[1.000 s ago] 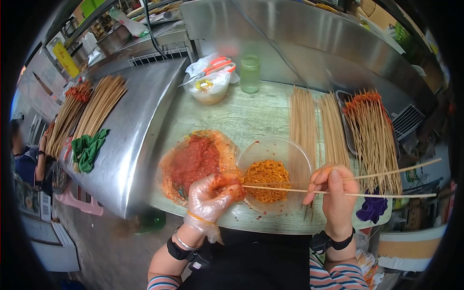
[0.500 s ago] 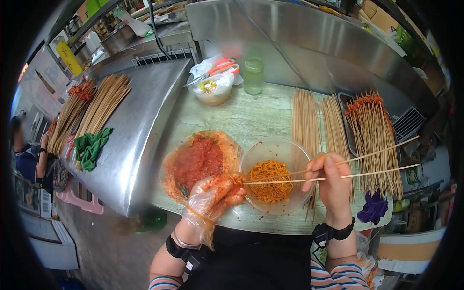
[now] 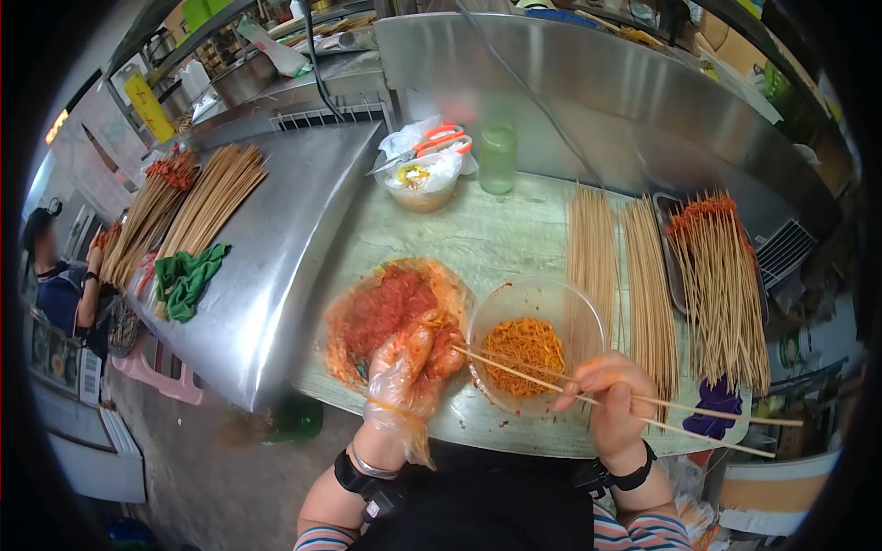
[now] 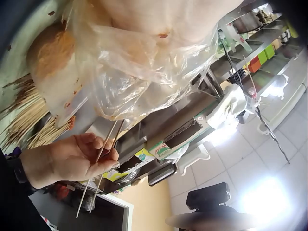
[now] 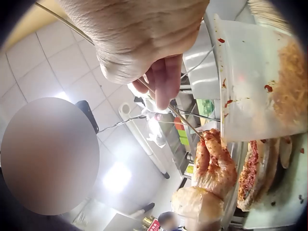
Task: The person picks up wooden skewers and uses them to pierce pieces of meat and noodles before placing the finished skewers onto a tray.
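My left hand [image 3: 409, 367], in a clear plastic glove smeared with red sauce, pinches a bit of orange-red food [image 3: 443, 321] at its fingertips, beside the red, saucy mixture [image 3: 390, 298]. Between the thumb and fingers of my right hand [image 3: 620, 399] are two thin wooden skewers [image 3: 712, 413]. Their tips reach the gloved fingers, and their far ends slant down to the right. Below the skewers stands a clear plastic bowl [image 3: 588, 303] with orange shreds [image 3: 524, 358] in it. The right wrist view shows sauce-coated gloved fingers [image 5: 211, 159] meeting a skewer tip.
Bare skewers [image 3: 593, 239] lie in bundles right of the bowl, by a tray of loaded skewers [image 3: 721, 275]. A purple cloth [image 3: 715, 409] is at the right edge. Scissors [image 3: 432, 142] rest on a tub [image 3: 423, 193] near a green jar [image 3: 497, 161]. More skewers [image 3: 207, 197] lie left.
The skewers' outer ends have swung from up-right to down-right as my right hand dropped and turned. My left hand has tipped upward toward the red mixture. The whole view has shifted slightly.
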`<state>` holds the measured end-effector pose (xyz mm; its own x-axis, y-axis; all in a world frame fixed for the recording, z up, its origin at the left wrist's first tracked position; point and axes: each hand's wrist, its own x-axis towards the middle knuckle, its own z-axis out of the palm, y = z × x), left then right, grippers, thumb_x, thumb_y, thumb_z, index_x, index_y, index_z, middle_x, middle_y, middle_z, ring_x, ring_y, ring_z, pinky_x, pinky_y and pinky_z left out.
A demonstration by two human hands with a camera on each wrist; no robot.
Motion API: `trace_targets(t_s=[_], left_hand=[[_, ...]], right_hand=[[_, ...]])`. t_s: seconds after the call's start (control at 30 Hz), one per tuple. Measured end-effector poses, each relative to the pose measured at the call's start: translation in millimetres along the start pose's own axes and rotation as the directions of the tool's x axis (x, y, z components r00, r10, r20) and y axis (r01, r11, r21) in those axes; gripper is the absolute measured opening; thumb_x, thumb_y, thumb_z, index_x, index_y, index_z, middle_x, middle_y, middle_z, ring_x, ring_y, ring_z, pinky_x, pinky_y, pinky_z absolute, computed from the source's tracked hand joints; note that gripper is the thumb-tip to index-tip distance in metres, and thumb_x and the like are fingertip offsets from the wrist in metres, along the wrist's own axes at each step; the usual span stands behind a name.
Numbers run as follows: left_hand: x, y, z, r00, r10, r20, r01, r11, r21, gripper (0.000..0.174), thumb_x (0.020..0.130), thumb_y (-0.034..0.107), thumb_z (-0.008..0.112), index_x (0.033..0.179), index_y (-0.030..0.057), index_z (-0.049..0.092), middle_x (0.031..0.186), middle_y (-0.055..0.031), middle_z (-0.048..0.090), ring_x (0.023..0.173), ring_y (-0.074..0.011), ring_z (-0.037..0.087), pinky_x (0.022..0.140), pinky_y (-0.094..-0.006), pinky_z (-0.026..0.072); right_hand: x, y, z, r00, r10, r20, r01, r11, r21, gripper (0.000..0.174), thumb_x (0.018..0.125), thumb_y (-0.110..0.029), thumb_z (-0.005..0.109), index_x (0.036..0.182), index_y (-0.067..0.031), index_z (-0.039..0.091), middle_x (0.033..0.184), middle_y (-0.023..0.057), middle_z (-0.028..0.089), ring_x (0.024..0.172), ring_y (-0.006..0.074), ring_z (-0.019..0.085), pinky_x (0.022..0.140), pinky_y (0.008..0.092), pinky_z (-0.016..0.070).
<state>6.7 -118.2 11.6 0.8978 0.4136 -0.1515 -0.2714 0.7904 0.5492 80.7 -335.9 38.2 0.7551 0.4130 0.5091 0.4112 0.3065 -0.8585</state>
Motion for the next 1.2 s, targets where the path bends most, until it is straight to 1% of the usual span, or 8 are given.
trace_targets(t_s=[0.37,0.5,0.67,0.77,0.8,0.87,1.13,1.2], left_hand=[[3,-7,-5,0.987,0.146,-0.062,-0.142,0.988,0.056,0.033,0.087,0.007,0.058,0.116,-0.0074,0.050,0.100,-0.0167,0.060,0.086,-0.0217,0.061,0.071,-0.0289,0.0528],[6,-14,-11,0.949,0.305,-0.080,-0.287,0.940,0.184,0.030,0.087,0.003,0.056,0.114,-0.0081,0.051,0.101,-0.0160,0.060,0.090,-0.0224,0.060,0.076,-0.0319,0.0535],[6,-14,-16,0.953,0.294,-0.078,-0.278,0.946,0.164,0.029,0.088,0.003,0.056,0.114,-0.0079,0.052,0.104,-0.0152,0.059,0.092,-0.0237,0.061,0.081,-0.0353,0.0536],[4,-11,-19,0.964,0.255,-0.081,-0.241,0.959,0.147,0.029,0.088,0.005,0.057,0.114,-0.0074,0.052,0.105,-0.0148,0.059,0.092,-0.0240,0.061,0.081,-0.0357,0.0536],[4,-11,-21,0.968,0.237,-0.087,-0.223,0.964,0.145,0.029,0.088,0.005,0.058,0.114,-0.0072,0.052,0.106,-0.0146,0.059,0.092,-0.0241,0.061,0.081,-0.0357,0.0536],[5,-11,-25,0.966,0.238,-0.097,-0.223,0.964,0.143,0.029,0.088,0.007,0.058,0.113,-0.0065,0.052,0.104,-0.0144,0.059,0.091,-0.0241,0.061,0.079,-0.0348,0.0543],[4,-13,-16,0.942,0.322,-0.094,-0.304,0.938,0.169,0.026,0.089,0.012,0.058,0.110,-0.0033,0.055,0.097,-0.0117,0.061,0.079,-0.0201,0.061,0.068,-0.0296,0.0537],[5,-17,-20,0.954,0.300,0.001,-0.290,0.922,0.256,0.027,0.088,0.013,0.060,0.109,-0.0036,0.055,0.097,-0.0118,0.060,0.080,-0.0199,0.060,0.069,-0.0295,0.0525]], right_hand=[[14,-12,13,0.931,-0.191,0.311,0.297,0.891,-0.343,0.012,0.085,-0.011,0.058,0.087,-0.0019,0.065,0.083,0.0132,0.064,0.068,0.0249,0.065,0.057,0.0304,0.0519],[20,-18,21,0.901,-0.222,0.374,0.358,0.866,-0.349,0.009,0.080,-0.006,0.061,0.087,-0.0015,0.064,0.082,0.0136,0.063,0.067,0.0256,0.064,0.055,0.0305,0.0517],[25,-15,30,0.895,-0.227,0.385,0.369,0.860,-0.351,0.013,0.074,-0.001,0.065,0.087,0.0000,0.062,0.083,0.0142,0.062,0.067,0.0263,0.064,0.055,0.0316,0.0519],[25,-13,38,0.908,-0.227,0.353,0.353,0.867,-0.351,0.014,0.087,-0.013,0.054,0.084,-0.0024,0.063,0.082,0.0122,0.065,0.070,0.0248,0.064,0.060,0.0316,0.0524],[25,-12,40,0.896,-0.242,0.373,0.376,0.859,-0.346,0.009,0.082,-0.009,0.058,0.086,-0.0015,0.062,0.083,0.0130,0.063,0.070,0.0253,0.064,0.059,0.0316,0.0524],[28,-10,42,0.870,-0.270,0.412,0.421,0.842,-0.337,0.016,0.073,-0.001,0.067,0.088,0.0003,0.061,0.084,0.0145,0.061,0.070,0.0265,0.063,0.057,0.0318,0.0524],[16,8,49,0.842,-0.355,0.405,0.488,0.823,-0.292,0.019,0.075,-0.003,0.065,0.093,-0.0002,0.059,0.094,0.0137,0.058,0.079,0.0269,0.062,0.063,0.0316,0.0522],[18,11,53,0.842,-0.350,0.411,0.486,0.823,-0.295,0.018,0.076,-0.004,0.064,0.093,-0.0004,0.058,0.094,0.0130,0.056,0.080,0.0271,0.061,0.063,0.0320,0.0515]])
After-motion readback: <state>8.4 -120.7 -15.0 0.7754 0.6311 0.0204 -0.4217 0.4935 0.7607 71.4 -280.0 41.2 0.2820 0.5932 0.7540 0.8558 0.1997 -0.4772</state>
